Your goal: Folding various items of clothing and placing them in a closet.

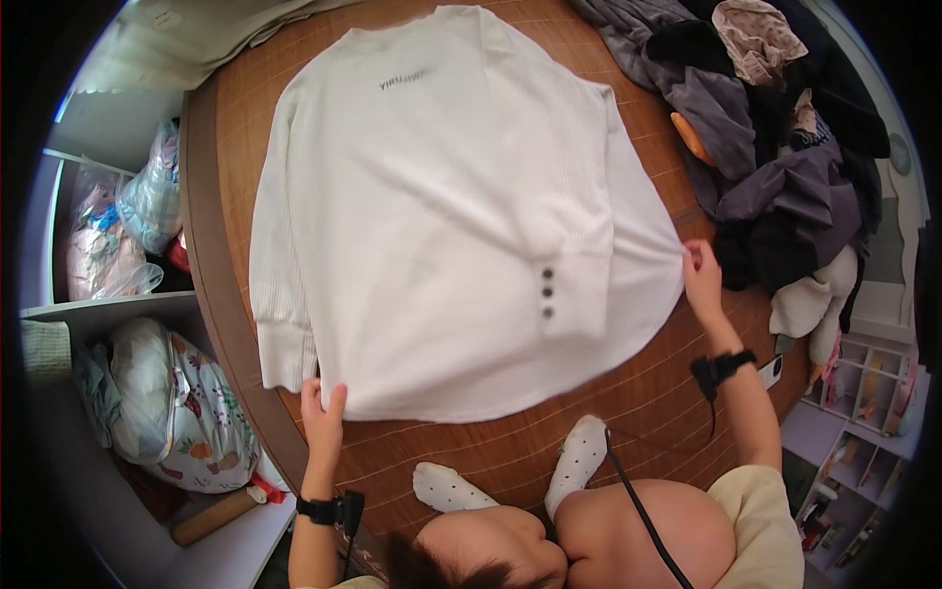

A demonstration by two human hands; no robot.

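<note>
A white long-sleeved shirt (422, 245) lies spread on a brown mat, its collar at the far side and its hem toward me. Small dark lettering marks the chest. Both ribbed sleeves are laid down over the body, and the right one shows a row of dark buttons (548, 293) at its cuff. My left hand (323, 407) pinches the hem's near left corner, just below the left cuff. Out at the right, my right hand (700, 270) grips the hem's edge and draws the fabric taut, with creases running toward those fingers.
A heap of dark and grey clothes (785, 187) lies at the right. Left of the mat (412, 461), shelves hold a bagged bundle (147, 211) and a patterned bag (201, 412). A compartmented organizer (863, 432) stands at the lower right. My feet in dotted socks (451, 488) rest near the hem.
</note>
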